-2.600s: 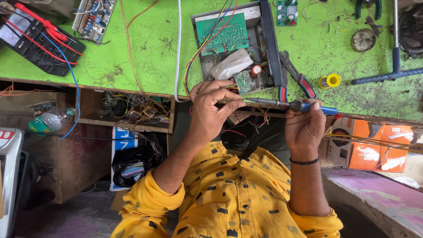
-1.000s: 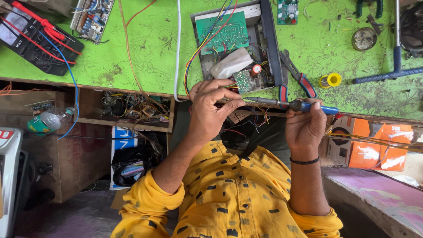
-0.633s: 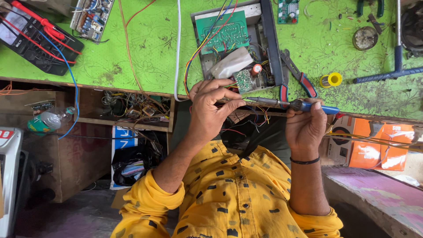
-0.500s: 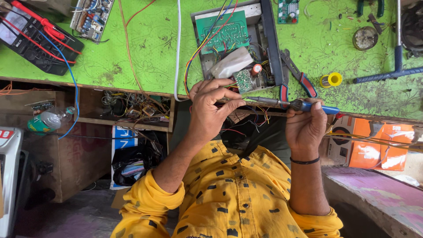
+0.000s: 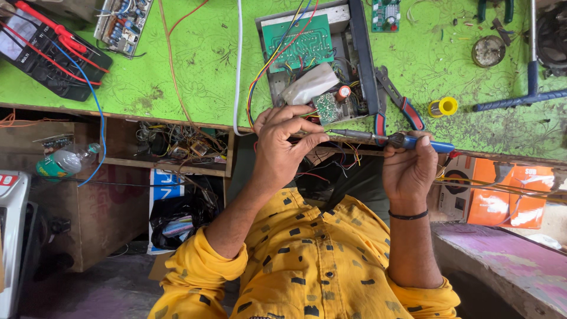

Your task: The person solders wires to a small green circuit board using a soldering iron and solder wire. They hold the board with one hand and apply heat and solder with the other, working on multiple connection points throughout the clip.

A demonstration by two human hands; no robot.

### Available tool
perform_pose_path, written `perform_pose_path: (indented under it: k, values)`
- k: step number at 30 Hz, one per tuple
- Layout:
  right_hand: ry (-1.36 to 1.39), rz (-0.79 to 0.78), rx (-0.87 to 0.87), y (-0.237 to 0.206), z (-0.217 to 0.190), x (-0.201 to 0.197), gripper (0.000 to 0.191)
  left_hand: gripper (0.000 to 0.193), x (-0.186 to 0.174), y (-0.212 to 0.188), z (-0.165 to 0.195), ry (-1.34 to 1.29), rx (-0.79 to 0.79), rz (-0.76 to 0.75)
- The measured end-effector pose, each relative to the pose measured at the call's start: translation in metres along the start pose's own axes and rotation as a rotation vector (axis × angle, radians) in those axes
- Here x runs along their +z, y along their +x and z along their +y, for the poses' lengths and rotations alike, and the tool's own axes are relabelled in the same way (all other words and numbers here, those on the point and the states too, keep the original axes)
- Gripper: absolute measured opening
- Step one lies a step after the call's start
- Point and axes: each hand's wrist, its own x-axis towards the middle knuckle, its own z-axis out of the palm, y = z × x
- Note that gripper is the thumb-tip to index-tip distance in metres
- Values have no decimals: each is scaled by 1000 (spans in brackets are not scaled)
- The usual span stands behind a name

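My right hand (image 5: 411, 168) grips a blue-handled soldering iron (image 5: 378, 139) that lies level, its metal tip pointing left. The tip ends right by the fingertips of my left hand (image 5: 284, 143). My left hand pinches thin coloured wires (image 5: 311, 116) at the bench's front edge, just below a small green circuit board (image 5: 325, 107). That board hangs out of an open grey device case (image 5: 361, 47), which holds a larger green circuit board (image 5: 298, 44) and a white wrapped part (image 5: 310, 84). What exactly sits between my left fingers is hidden.
The green workbench (image 5: 195, 53) carries a black multimeter with red probes (image 5: 44, 47), another circuit board (image 5: 123, 19), red-handled pliers (image 5: 401, 106), a yellow solder spool (image 5: 443, 107), a round tin (image 5: 488, 51) and a blue-handled tool (image 5: 525, 94). A shelf of tangled wires (image 5: 177, 145) lies under the bench.
Hardly anything differs. Both hands stay at the bench edge, with only slight shifts of the iron's tip and my left fingers.
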Motion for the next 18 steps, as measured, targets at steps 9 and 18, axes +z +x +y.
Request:
perform_pose_path:
  k: [9, 18]
  values:
    - [16, -14, 0, 1, 0, -1, 14, 15, 0, 0, -1, -2, -4, -3]
    - [9, -20, -3, 0, 0, 2, 14, 15, 0, -1, -1, -2, -3, -3]
